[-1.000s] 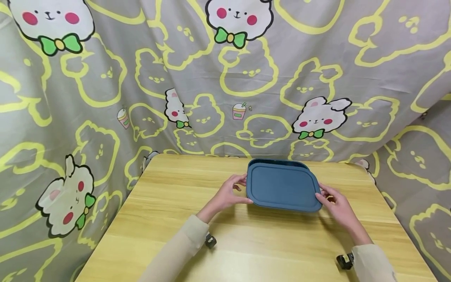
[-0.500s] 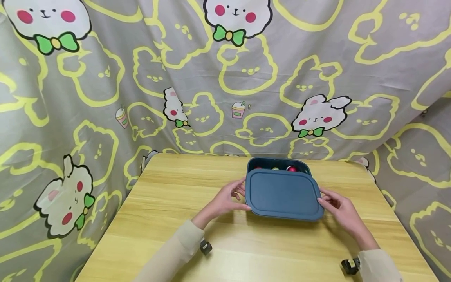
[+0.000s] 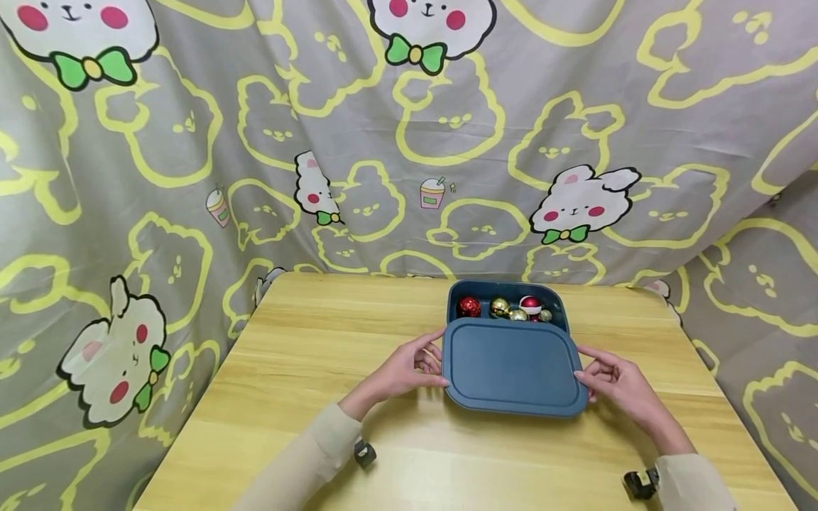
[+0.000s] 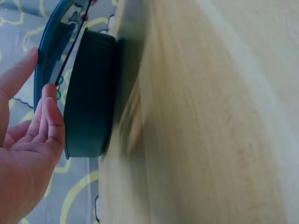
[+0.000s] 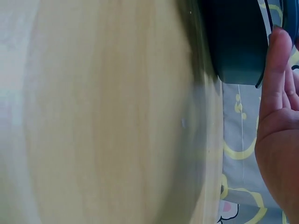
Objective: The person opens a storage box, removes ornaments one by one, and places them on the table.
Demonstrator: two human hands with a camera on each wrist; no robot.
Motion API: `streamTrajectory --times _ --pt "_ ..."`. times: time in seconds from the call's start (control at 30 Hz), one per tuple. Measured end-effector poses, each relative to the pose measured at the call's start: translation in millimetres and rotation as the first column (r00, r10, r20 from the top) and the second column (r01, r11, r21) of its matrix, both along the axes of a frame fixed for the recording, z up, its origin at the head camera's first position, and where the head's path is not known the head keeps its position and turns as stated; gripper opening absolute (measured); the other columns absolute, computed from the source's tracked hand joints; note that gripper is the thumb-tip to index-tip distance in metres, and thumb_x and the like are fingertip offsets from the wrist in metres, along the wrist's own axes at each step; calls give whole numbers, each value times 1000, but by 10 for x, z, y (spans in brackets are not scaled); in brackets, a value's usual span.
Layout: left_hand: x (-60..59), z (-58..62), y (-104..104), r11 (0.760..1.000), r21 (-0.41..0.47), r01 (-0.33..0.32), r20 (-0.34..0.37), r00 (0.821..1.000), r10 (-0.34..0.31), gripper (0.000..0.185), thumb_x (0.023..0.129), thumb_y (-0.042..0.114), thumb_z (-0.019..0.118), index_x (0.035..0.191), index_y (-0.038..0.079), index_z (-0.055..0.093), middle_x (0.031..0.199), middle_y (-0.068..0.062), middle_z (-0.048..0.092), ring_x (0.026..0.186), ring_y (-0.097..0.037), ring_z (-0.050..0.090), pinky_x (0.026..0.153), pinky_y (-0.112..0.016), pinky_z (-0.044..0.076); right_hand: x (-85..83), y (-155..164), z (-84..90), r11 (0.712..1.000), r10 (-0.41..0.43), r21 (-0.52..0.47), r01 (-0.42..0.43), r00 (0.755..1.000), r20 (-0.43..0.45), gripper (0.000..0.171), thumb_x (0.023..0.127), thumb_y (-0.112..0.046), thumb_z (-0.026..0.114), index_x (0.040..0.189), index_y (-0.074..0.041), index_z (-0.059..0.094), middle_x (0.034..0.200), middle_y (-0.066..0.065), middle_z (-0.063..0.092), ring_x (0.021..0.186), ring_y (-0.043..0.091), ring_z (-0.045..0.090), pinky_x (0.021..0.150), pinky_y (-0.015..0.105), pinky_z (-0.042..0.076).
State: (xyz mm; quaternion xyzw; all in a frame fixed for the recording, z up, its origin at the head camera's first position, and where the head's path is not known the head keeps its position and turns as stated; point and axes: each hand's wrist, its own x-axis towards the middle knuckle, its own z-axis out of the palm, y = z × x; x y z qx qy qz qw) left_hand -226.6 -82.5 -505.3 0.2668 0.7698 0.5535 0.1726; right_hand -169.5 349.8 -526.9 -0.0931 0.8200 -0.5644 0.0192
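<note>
Between both hands is a blue rounded lid (image 3: 515, 365), raised over the near part of a dark blue box (image 3: 452, 292). My left hand (image 3: 404, 365) pinches the lid's left edge between thumb and fingers. At the opposite edge my right hand (image 3: 618, 387) grips it the same way. The box stands on the table, its far part uncovered. Inside show a red glittery ball (image 3: 469, 306), a gold ball (image 3: 500, 306), a red and white ball (image 3: 530, 305) and smaller baubles; the lid hides the rest. The left wrist view shows the lid (image 4: 43, 56) apart from the box (image 4: 91, 95).
The wooden table (image 3: 287, 341) reaches back to a grey curtain (image 3: 358, 135) with yellow outlines and white cartoon animals. The curtain also hangs at both sides. A small black device sits at each wrist.
Both hands have drawn the lid toward me, off the far part of the box. Several baubles have come into sight inside it.
</note>
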Motion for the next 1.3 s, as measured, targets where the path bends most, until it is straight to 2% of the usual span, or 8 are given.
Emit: streamTrajectory --times 0.23,0.4,0.77,0.87,1.0,1.07,1.13,1.3 --pt "43 -23 -3 999 51 -5 78 997 1 85 86 4 84 158 8 39 113 -13 64 94 -18 71 89 -28 60 22 41 -12 994 94 -51 -92 995 34 68 98 -3 70 153 13 34 84 8 72 61 20 67 58 35 61" --pt "56 -60 -12 999 44 -12 106 994 7 80 85 3 84 154 5 43 110 -14 66 94 -21 71 88 -26 60 52 74 -33 988 136 -86 -130 989 62 69 96 0 70 154 11 34 84 9 74 63 19 69 60 37 62" --pt "154 -127 -15 1000 4 10 142 990 -11 85 82 0 85 155 13 43 109 -12 66 92 -19 72 85 -27 62 125 178 -145 979 194 -81 -184 972 134 77 94 -1 73 156 8 30 80 8 75 66 19 72 61 40 63" --pt "177 -156 -10 1000 6 18 140 990 -18 85 82 -1 84 155 12 42 110 -15 66 92 -20 72 84 -27 62 149 190 -162 973 220 -100 -208 966 134 76 94 0 72 158 3 31 81 8 75 66 18 72 61 40 63" --pt "196 -210 -19 999 17 43 146 988 -45 84 85 -2 82 156 9 39 111 -16 64 91 -18 72 83 -26 62 182 200 -176 961 261 -138 -241 953 152 73 95 1 70 160 -13 38 83 9 75 68 18 73 62 41 64" --pt "201 -234 -21 998 16 55 150 987 -57 83 86 -2 81 157 8 38 110 -16 65 91 -16 72 83 -27 62 191 211 -182 955 281 -149 -258 945 169 73 96 1 69 160 -17 39 85 10 75 69 18 73 63 42 64" --pt "206 -253 -20 998 16 57 159 986 -59 83 86 -3 81 156 8 39 108 -16 65 90 -16 73 82 -27 62 189 217 -187 953 292 -144 -268 938 188 73 96 -1 70 160 -14 37 86 11 76 70 18 73 64 42 64" --pt "205 -292 3 999 -6 42 166 985 -40 83 85 -5 81 155 6 40 105 -15 66 87 -15 73 80 -27 62 158 205 -198 952 306 -102 -290 927 219 79 97 -4 70 158 10 21 86 13 75 70 18 73 64 39 64"
